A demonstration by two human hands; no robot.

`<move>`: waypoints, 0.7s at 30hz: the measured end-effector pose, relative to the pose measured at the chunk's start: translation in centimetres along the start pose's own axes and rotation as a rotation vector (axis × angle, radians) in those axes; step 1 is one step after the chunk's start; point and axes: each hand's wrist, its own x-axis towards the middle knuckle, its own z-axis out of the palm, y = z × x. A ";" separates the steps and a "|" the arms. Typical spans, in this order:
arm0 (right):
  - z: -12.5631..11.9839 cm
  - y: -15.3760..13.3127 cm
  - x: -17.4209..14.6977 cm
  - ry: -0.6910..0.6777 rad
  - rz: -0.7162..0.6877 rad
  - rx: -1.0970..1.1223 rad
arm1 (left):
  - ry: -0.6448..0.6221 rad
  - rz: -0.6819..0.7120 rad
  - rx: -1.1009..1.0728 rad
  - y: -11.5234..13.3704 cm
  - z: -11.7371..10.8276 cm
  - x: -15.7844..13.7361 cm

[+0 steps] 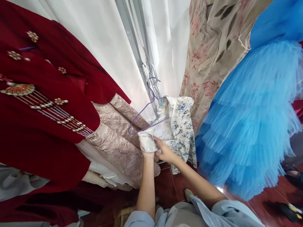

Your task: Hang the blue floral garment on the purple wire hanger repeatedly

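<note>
A white floral garment [182, 123] with blue and yellow print hangs by one side on a purple wire hanger [148, 105]; the hanger's left arm is bare. My left hand [148, 154] reaches up into the garment's loose white part, just below that bare arm. Cloth covers its fingers. My right hand [164, 151] is beside it, thumb and fingers closed on the cloth edge near my left wrist. The hanger hooks onto a grey metal upright [139, 47].
On the left hang a dark red velvet jacket [78, 75] with beaded trim and a pink brocade skirt [118, 142]. To the right are a beige floral dress [201, 56] and a tiered blue tulle dress [246, 119]. White curtains [94, 34] hang behind; red tiles [169, 183] cover the floor.
</note>
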 end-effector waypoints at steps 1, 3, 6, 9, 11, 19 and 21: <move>-0.2 0.4 -0.2 -0.038 0.028 -0.012 | 0.060 -0.086 -0.093 -0.4 0.3 -0.7; -0.6 1.3 -0.9 -0.092 0.104 0.018 | 0.161 -0.267 -0.272 -0.7 0.9 -2.3; -1.8 2.8 -2.9 -0.113 0.201 0.173 | 0.190 -0.401 -0.331 -0.2 2.2 -4.8; -4.3 3.2 -5.7 -0.237 0.272 0.419 | 0.174 -0.343 -0.208 1.5 3.5 -6.6; -6.6 2.7 -7.8 -0.403 0.323 0.557 | 0.093 -0.166 0.009 3.1 4.4 -7.4; -17.6 -1.3 -11.0 -0.681 0.303 0.249 | -0.462 -0.169 0.047 6.6 10.3 -12.2; -20.1 -2.0 -10.1 -0.648 0.280 0.178 | -0.543 -0.286 -0.042 6.5 11.2 -13.4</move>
